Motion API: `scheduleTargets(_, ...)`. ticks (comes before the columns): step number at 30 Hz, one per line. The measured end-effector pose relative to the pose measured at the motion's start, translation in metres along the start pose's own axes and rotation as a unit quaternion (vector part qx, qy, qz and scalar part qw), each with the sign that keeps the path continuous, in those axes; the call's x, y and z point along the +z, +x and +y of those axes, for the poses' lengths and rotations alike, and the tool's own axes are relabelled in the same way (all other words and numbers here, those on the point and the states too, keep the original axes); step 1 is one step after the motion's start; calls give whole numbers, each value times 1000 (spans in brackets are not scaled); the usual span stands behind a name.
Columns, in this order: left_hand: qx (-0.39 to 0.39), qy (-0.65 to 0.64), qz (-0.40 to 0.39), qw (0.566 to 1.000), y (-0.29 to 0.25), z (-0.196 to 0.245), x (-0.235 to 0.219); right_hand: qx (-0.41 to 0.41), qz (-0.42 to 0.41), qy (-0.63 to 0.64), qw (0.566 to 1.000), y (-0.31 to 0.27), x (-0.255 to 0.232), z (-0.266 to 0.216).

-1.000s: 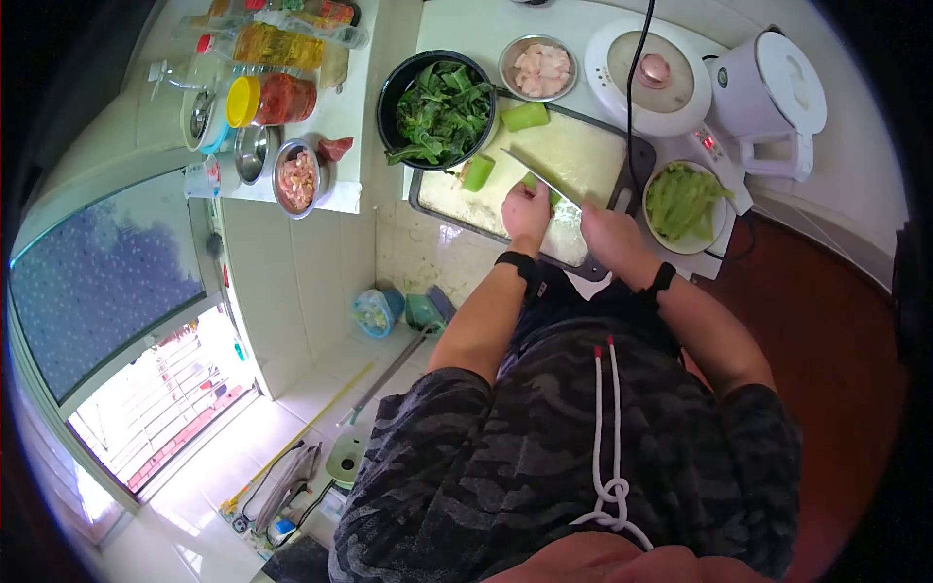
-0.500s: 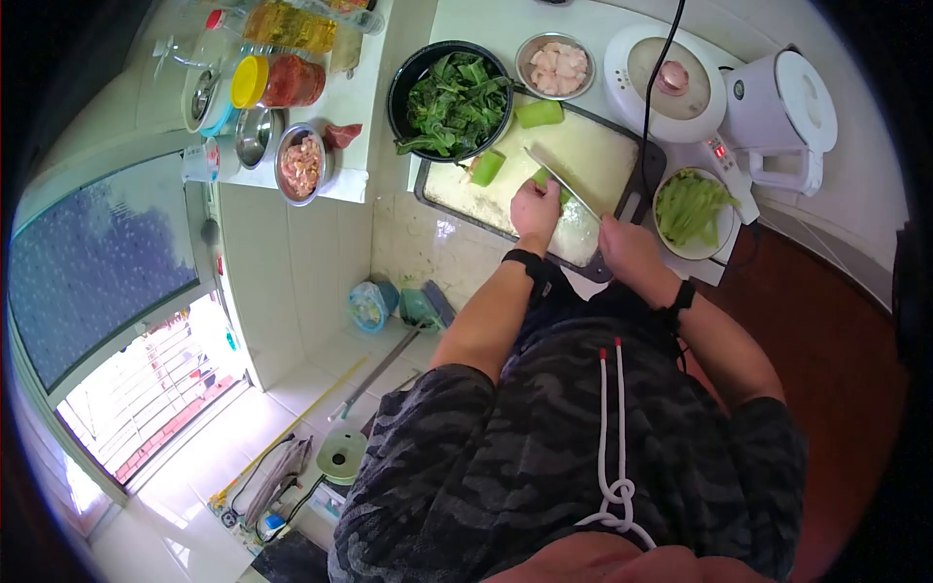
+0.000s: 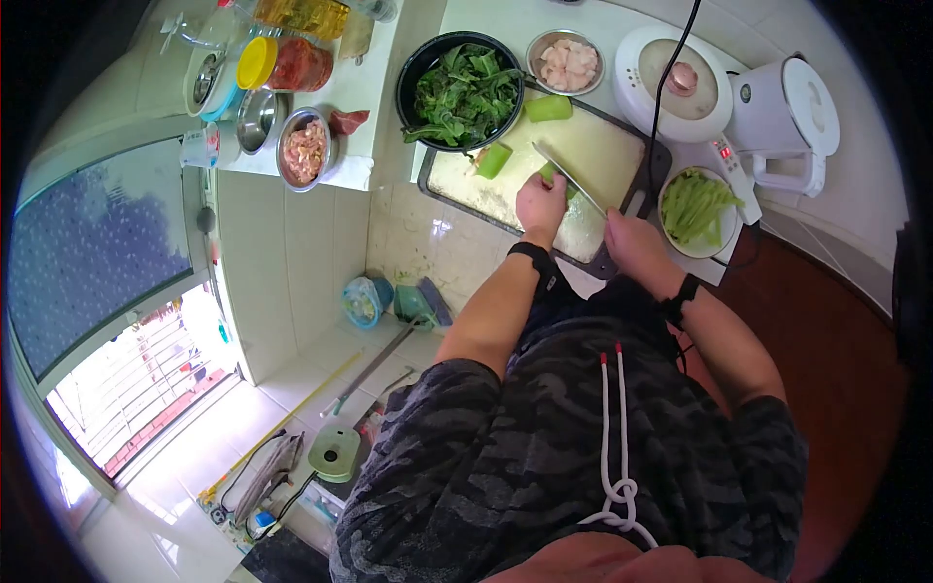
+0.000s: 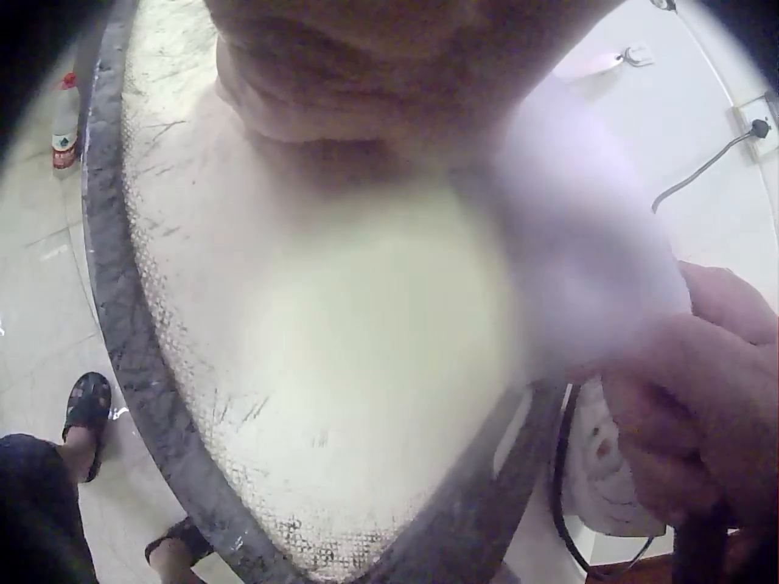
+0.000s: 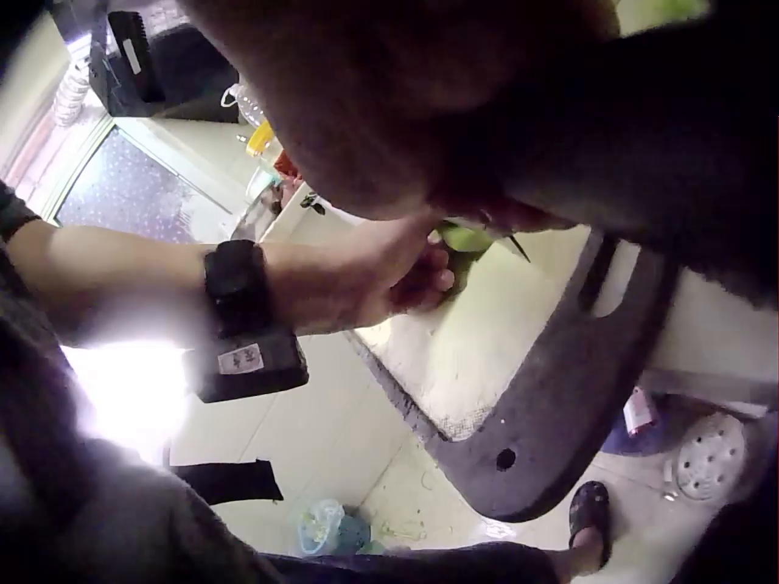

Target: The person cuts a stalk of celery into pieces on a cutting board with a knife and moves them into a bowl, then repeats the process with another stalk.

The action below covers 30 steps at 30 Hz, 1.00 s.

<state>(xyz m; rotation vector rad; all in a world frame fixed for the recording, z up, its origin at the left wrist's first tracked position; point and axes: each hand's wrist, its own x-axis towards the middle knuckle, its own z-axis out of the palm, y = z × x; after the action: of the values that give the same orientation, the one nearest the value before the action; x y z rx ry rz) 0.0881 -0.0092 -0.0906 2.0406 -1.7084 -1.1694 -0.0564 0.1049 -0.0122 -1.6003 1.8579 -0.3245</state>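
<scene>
On the dark-rimmed cutting board (image 3: 607, 146), the left hand (image 3: 541, 204) holds a green vegetable piece (image 3: 547, 173) down with curled fingers. The right hand (image 3: 637, 248) grips the handle end of a knife (image 3: 571, 178), whose blade lies beside that piece. Two more green pieces (image 3: 549, 108) (image 3: 494, 160) rest toward the board's back and left. In the right wrist view the left hand (image 5: 396, 274) has its fingers on the green piece (image 5: 466, 237); the knife is mostly hidden there. The blade is blurred in the left wrist view, with the right hand (image 4: 694, 402) at the right.
A black bowl of leafy greens (image 3: 462, 92) overlaps the board's back left corner. Behind the board stands a metal bowl of pale meat (image 3: 567, 64). To the right are a plate of cut green strips (image 3: 695, 209), a white cooker (image 3: 673, 83) and a kettle (image 3: 782, 112); a cord hangs across the board's right side.
The head view has shifted slightly, so the board and hands appear farther right. Both hands keep their hold, and the knife stays beside the green piece.
</scene>
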Motion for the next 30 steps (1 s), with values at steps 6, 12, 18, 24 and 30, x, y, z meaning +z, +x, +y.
scheduleTargets(6,6,11,20,1000,-3,6,-2,10,12,4,1000,15,11,3)
scheduleTargets(12,-2,-2,7,1000,0,1,1,22,-20,21,999,5,0,2)
scheduleTargets(18,-9,-2,12,1000,-4,8,-3,15,-5,15,1000,13,4,2)
scheduleTargets(24,11,5,16,1000,0,-3,4,4,-18,34,999,2,-8,1)
scheduleTargets(30,15,13,20,1000,-6,-2,-3,12,16,-10,1000,24,17,6)
